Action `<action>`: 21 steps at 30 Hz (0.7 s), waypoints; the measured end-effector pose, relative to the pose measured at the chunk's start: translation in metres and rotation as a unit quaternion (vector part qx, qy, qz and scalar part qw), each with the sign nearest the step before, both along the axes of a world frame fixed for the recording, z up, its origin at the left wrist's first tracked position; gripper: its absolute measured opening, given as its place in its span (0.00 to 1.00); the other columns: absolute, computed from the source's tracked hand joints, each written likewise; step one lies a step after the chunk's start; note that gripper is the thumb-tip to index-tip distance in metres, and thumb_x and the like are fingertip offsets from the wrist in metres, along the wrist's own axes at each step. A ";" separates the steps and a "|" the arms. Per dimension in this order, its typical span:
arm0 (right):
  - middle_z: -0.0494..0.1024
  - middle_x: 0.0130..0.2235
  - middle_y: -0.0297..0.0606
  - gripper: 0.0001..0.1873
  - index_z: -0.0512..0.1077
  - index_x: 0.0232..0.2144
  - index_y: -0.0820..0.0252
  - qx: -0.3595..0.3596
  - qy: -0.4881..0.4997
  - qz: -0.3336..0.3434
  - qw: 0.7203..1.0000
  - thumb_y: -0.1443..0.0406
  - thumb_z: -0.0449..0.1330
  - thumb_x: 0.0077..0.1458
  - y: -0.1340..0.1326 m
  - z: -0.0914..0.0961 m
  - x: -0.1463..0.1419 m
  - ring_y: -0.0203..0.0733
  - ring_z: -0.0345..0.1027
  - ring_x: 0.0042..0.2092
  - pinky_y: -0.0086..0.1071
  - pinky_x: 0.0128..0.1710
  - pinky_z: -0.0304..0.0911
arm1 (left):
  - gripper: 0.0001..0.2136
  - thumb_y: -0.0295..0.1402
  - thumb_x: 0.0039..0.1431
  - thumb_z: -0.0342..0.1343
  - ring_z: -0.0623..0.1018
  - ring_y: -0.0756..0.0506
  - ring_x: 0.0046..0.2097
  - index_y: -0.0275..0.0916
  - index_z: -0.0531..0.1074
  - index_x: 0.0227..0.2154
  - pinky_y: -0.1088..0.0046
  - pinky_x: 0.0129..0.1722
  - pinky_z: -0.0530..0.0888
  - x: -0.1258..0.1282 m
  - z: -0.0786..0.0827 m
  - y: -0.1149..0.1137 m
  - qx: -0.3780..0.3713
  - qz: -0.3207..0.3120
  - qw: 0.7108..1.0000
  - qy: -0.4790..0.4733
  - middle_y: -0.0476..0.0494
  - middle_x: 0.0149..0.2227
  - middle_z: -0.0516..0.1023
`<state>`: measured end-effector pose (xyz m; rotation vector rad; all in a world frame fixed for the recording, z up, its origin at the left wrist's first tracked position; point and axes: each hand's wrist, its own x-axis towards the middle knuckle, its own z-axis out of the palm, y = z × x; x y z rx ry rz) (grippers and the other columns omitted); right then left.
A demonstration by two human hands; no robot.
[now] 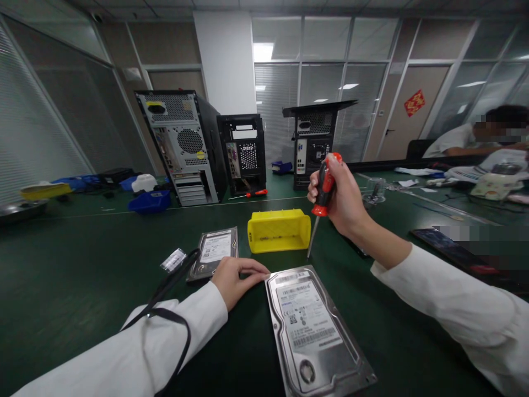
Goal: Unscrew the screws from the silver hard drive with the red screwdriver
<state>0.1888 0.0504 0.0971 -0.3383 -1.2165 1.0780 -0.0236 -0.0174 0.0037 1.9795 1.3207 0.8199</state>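
Note:
My right hand (pixel 339 198) is closed around the red handle of a screwdriver (pixel 323 197), held upright with its tip down on the green table (pixel 74 286) beside a yellow plastic bin (pixel 279 231). My left hand (pixel 236 279) lies on the table with fingers together, touching the left edge of a silver hard drive (pixel 316 331) that lies label up in front of me. A second hard drive (pixel 214 252) lies just beyond my left hand. A black cable (pixel 173 314) runs over my left sleeve.
Three open computer cases (pixel 184 146) (pixel 243 151) (pixel 316 140) stand at the back, with a second red screwdriver (pixel 253 193) and a blue tray (pixel 151 201) near them. A small plastic bag (pixel 173 259) lies left. Another person sits at far right (pixel 475 138). A dark tablet (pixel 454 253) lies right.

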 end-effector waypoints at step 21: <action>0.65 0.25 0.28 0.12 0.55 0.35 0.56 -0.002 -0.007 0.237 0.971 0.56 0.53 0.57 0.000 -0.002 -0.074 0.27 0.59 0.21 0.23 0.19 0.55 | 0.10 0.37 0.53 0.56 0.69 0.40 0.43 0.45 0.78 0.36 0.61 0.47 0.62 0.002 0.019 -0.004 -0.103 0.055 0.990 0.081 0.50 0.37 0.80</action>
